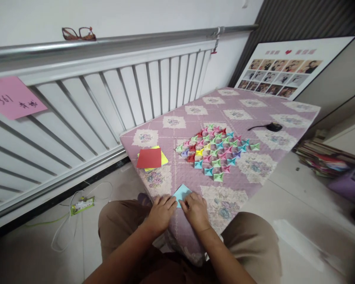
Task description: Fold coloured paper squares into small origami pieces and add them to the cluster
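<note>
Purple patterned cloth (192, 110) underneath, and here's the light blue paper (182, 192) flat at its near edge; left hand (163, 210) and right hand (196, 209) press its lower sides, fingers resting, nothing clenched; it looks feather-light, crisp, easily creased or slid, so fingertips near the edges suit it; folded paper pieces (215, 152) sit beyond.

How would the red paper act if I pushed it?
The red paper looks thin and flat, so it's probably very light and bendy. It lies on top of yellow paper at a different angle, so it seems loose and might slide. Being flat, it shouldn't roll.
</note>
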`<state>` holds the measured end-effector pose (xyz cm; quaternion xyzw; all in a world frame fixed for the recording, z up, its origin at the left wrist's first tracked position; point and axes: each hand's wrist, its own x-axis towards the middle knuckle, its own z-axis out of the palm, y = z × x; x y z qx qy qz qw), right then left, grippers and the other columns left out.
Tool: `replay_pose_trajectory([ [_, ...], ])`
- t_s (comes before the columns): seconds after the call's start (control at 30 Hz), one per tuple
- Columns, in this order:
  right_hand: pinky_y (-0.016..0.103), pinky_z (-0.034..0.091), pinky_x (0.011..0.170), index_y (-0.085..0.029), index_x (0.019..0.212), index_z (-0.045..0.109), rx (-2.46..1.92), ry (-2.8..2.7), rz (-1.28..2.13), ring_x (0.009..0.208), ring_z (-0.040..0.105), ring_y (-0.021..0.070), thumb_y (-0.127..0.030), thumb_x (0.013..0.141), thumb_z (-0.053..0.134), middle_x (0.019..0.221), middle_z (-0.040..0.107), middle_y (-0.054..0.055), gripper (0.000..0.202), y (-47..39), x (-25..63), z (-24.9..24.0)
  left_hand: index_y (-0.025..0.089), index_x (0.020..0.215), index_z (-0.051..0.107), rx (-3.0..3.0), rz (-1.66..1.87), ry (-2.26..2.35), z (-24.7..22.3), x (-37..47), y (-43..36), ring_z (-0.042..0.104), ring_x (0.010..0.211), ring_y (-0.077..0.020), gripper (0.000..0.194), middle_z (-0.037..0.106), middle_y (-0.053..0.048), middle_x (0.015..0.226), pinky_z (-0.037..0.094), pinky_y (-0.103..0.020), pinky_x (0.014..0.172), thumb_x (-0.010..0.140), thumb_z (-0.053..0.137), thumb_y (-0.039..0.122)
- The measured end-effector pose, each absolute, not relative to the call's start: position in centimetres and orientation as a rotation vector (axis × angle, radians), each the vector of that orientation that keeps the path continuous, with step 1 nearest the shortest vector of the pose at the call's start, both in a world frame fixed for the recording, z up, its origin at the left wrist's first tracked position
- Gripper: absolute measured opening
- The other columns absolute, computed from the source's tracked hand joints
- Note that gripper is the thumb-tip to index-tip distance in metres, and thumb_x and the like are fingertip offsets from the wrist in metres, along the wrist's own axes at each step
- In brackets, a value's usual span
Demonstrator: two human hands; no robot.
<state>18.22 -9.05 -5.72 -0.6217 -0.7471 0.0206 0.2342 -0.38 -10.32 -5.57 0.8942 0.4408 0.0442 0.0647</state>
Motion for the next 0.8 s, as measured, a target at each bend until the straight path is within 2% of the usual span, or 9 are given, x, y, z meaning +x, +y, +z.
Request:
replay_pose_trajectory([
  [0.1,0.035,0.033,0.080,-0.023,0.086,0.065,-1.601,-2.087,0.024,0.089,0.052,0.0210,-0.025,0.087,0.058,0.090,0.064,0.005,0.008,-9.5,18.1,-5.8,0.027,0.142,0.033,2.649,0.061,1.311,-5.8,-1.0,-10.8,0.026,0.137,-0.0257,0.051,0.035,-0.003,0.150,0.023,-0.055,0.109,0.094,0.042,0.041],
  [0.2,0.039,0.032,0.092,-0.024,0.100,0.065,-1.347,-2.236,0.024,0.096,0.055,0.0199,-0.022,0.089,0.054,0.099,0.066,0.004,0.016,-10.4,17.6,-6.0,0.025,0.144,0.031,2.620,0.008,1.282,-5.9,-1.2,-10.9,0.019,0.140,-0.0281,0.059,0.028,-0.005,0.153,0.017,-0.059,0.110,0.091,0.044,0.048],
  [0.3,0.040,0.031,0.098,-0.023,0.110,0.064,-1.292,-2.273,0.033,0.098,0.057,0.0184,-0.018,0.090,0.050,0.104,0.068,0.004,0.025,-11.6,17.4,-6.3,0.025,0.145,0.028,2.608,-0.004,1.270,-6.0,-1.4,-11.0,0.017,0.141,-0.0287,0.065,0.027,-0.007,0.154,0.015,-0.060,0.111,0.089,0.046,0.052],
  [0.47,0.043,0.030,0.099,-0.025,0.114,0.064,-1.400,-2.272,0.060,0.112,0.055,0.0221,-0.019,0.091,0.049,0.117,0.066,0.005,0.028,-12.9,18.4,-6.5,0.023,0.147,0.025,2.612,0.036,1.329,-6.4,-2.9,-11.7,0.020,0.140,-0.0306,0.075,0.029,-0.011,0.152,0.019,-0.060,0.109,0.086,0.048,0.059],
  [0.63,0.043,0.029,0.098,-0.025,0.114,0.064,-1.494,-2.214,0.129,0.114,0.054,0.0232,-0.020,0.089,0.052,0.121,0.065,0.004,0.028,-13.3,19.3,-6.3,0.025,0.139,0.039,2.613,0.106,1.472,-6.1,-3.6,-12.4,0.030,0.135,-0.0292,0.058,0.041,-0.010,0.146,0.026,-0.056,0.107,0.088,0.052,0.049],
  [0.73,0.040,0.031,0.095,-0.025,0.111,0.064,-1.532,-2.173,0.182,0.111,0.054,0.0225,-0.022,0.089,0.055,0.117,0.066,0.004,0.024,-13.0,19.2,-5.9,0.027,0.127,0.050,2.579,0.189,1.548,-5.0,-2.7,-11.9,0.039,0.127,-0.0256,0.039,0.051,-0.005,0.136,0.030,-0.050,0.105,0.089,0.055,0.036],
  [0.8,0.038,0.033,0.091,-0.025,0.109,0.065,-1.569,-2.153,0.205,0.106,0.054,0.0224,-0.024,0.088,0.058,0.113,0.067,0.003,0.023,-12.7,19.0,-5.6,0.025,0.114,0.058,2.559,0.206,1.552,-4.1,-2.0,-11.2,0.046,0.119,-0.0236,0.027,0.057,-0.004,0.127,0.033,-0.045,0.103,0.088,0.057,0.031],
])
